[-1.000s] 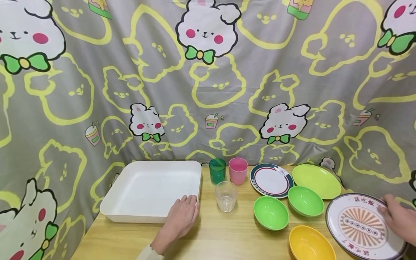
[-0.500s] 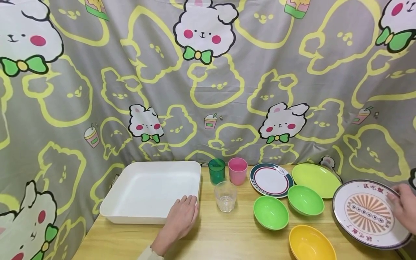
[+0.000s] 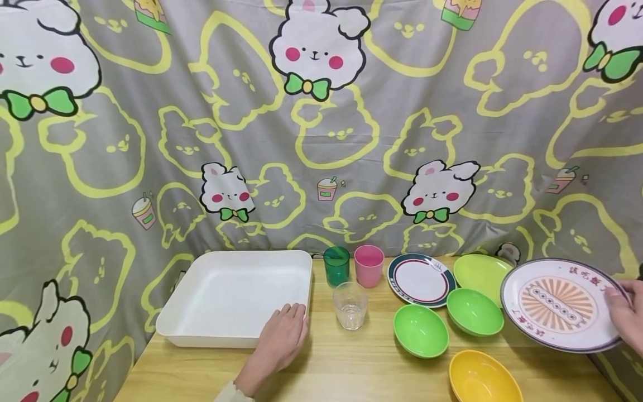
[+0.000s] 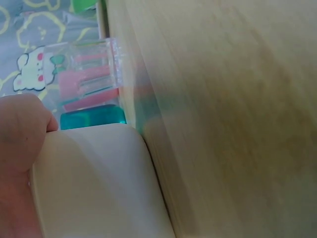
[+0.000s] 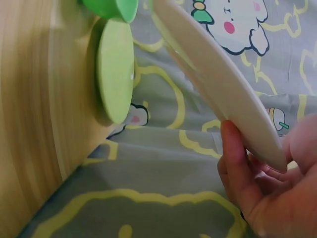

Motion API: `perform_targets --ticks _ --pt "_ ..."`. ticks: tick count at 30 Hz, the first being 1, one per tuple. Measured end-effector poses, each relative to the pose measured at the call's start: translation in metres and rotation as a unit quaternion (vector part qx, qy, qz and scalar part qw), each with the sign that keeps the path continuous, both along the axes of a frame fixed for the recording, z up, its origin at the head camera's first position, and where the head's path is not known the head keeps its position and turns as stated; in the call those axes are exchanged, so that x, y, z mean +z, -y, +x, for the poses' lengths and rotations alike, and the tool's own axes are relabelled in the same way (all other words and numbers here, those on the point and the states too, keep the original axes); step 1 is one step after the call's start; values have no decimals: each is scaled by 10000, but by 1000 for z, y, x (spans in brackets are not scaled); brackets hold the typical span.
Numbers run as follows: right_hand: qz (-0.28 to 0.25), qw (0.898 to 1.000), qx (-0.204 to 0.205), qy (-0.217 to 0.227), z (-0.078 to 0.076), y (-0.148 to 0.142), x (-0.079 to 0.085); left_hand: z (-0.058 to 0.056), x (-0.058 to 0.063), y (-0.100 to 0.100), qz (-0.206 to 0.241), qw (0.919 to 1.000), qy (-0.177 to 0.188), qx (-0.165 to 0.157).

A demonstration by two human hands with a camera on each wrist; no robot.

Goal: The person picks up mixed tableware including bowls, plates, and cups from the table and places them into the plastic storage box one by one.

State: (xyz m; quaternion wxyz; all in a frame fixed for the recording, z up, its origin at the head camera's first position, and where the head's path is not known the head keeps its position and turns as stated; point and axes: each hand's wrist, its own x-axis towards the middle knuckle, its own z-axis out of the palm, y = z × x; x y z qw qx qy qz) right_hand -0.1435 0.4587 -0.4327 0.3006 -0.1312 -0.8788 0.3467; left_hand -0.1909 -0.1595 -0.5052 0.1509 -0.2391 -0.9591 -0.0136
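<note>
The right hand [image 3: 628, 314] gripped a round white sunburst-patterned plate [image 3: 555, 304], well right of the rectangular white tray [image 3: 221, 298] the left hand [image 3: 282, 335] touched, grip unclear.

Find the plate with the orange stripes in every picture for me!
Head: low on the right side, the plate is held tilted by the right hand.
Left wrist: I can't see it there.
Right wrist: seen nearly edge-on, slanting from the top middle down to the right.
Shared landmark: the bunny curtain shows in all three.
</note>
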Motion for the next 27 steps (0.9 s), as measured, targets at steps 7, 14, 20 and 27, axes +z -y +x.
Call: perform_targets --ticks 7,14,20,27 --pt "-1215 9923 89 224 -6 -20 -22 0 0 0 -7 10000 41 -37" --pt "-935 9927 -166 739 -2 13 4 0 1 0 21 9998 -115 -133" --pt "-969 9894 -349 1027 -9 33 13 -1 1 -1 51 9999 -92 -96" --pt "-1817 9802 -272 735 -24 48 11 0 0 0 68 9999 -38 -70"
